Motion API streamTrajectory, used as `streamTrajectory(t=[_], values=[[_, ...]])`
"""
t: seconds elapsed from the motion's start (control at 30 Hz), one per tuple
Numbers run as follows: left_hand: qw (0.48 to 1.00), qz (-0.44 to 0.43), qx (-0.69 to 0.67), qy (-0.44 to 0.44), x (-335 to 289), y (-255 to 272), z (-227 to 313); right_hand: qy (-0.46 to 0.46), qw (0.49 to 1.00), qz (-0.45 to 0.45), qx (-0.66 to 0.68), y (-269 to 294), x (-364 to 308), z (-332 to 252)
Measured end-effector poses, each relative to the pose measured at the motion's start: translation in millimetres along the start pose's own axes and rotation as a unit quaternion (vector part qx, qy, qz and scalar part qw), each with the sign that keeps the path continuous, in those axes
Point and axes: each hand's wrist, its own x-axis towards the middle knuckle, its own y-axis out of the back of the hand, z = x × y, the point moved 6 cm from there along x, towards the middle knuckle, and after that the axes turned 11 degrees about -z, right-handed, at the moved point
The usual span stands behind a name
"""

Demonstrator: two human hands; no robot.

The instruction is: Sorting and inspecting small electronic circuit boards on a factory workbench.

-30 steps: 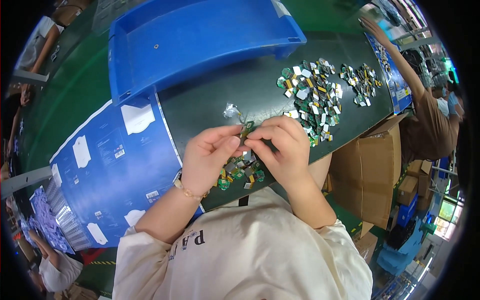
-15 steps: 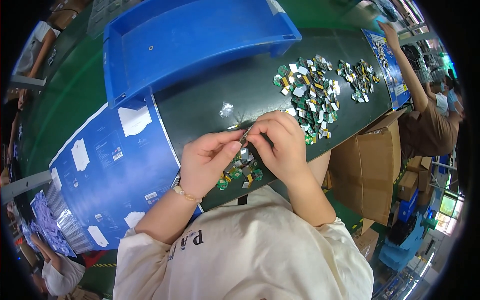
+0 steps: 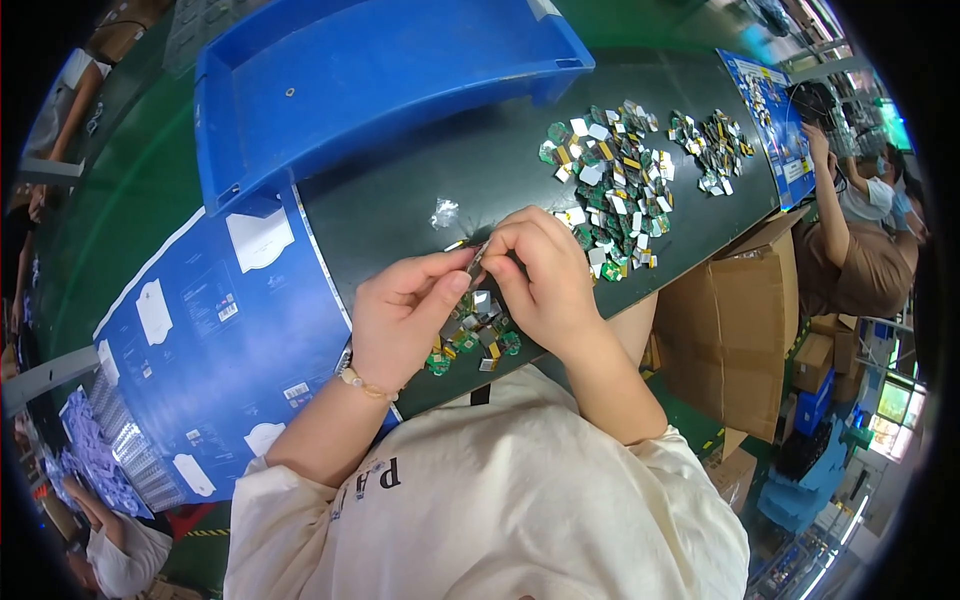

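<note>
My left hand [image 3: 400,315] and my right hand [image 3: 545,285] meet over the dark green table [image 3: 370,225], fingertips pinched together. Between them is a small, thin circuit board [image 3: 478,262], mostly covered by the fingers. Just below the hands lies a small heap of green circuit boards [image 3: 490,338] with silvery and yellow parts attached, half hidden by my left hand. A scrap of clear crumpled plastic [image 3: 444,212] rests beyond my fingers.
A bigger pile of boards [image 3: 625,195] spreads to the right, a smaller pile [image 3: 715,150] past it. A blue bin [image 3: 340,90] stands at the far left, near a blue printed sheet [image 3: 180,330]. A cardboard box [image 3: 720,350] adjoins the right edge; a co-worker's arm [image 3: 830,190] is beyond.
Both hands stay pinched together on the small board, with slight finger shifts. The whole view has moved slightly. At the right, the co-worker's arm has drawn back from the far blue sheet.
</note>
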Motion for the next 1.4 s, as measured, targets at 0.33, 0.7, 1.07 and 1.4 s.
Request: streamTrajectory(t=[0.33, 0.7, 1.07, 1.4], values=[[0.982, 0.004, -0.182, 0.052, 5.9, 2.5, -3.3, 0.041, 0.997, 0.067, -0.028, 1.7, -6.7, -8.0], [0.988, 0.031, -0.141, 0.061, 3.3, 2.9, -8.3, 0.066, 0.975, 0.107, -0.183, 2.0, -7.8, -18.1], [0.994, 0.068, -0.083, 0.020, 3.1, 6.8, -3.7, 0.063, 0.978, 0.096, -0.177, -7.4, -10.8, -24.3], [0.981, 0.055, -0.186, 0.023, 3.5, 3.4, -7.4, 0.040, 0.991, 0.084, -0.092, -4.4, -4.3, -15.8]])
